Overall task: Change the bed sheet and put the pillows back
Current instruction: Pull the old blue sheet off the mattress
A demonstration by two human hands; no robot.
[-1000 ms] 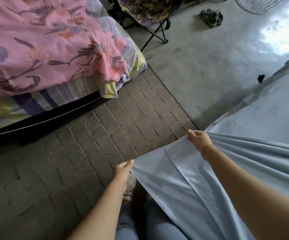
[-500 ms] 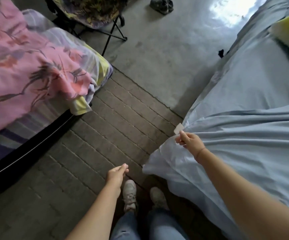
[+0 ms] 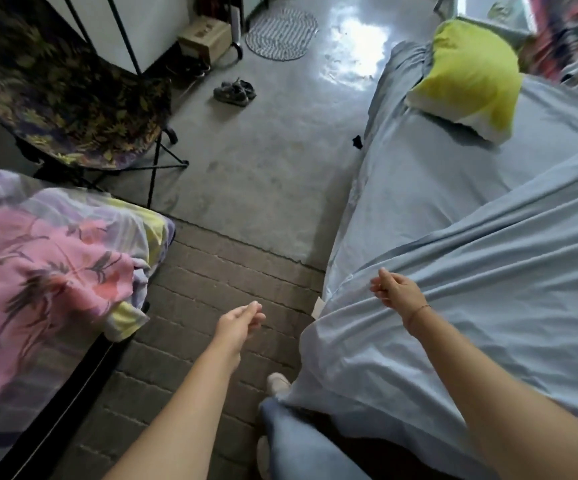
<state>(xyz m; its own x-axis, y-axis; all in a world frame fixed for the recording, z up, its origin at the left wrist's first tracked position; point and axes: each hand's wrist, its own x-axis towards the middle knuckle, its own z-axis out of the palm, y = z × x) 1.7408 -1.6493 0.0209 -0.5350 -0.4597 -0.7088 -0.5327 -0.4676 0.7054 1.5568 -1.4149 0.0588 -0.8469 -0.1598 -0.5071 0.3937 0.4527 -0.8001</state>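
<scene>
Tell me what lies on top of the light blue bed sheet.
A yellow-green pillow with a white edge lies on the light blue bed sheet at its far end. The right hand is over the near folds; contact is unclear. Whatever is beneath the sheet is hidden.

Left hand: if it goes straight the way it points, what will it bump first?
Probably the hanging edge of the blue sheet; nothing shows between it and the left hand, though depth is unclear.

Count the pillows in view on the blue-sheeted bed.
1. The yellow-green pillow lies on the light blue sheet at the bed's far end, upper right of the view. Others may sit outside the frame.
</scene>
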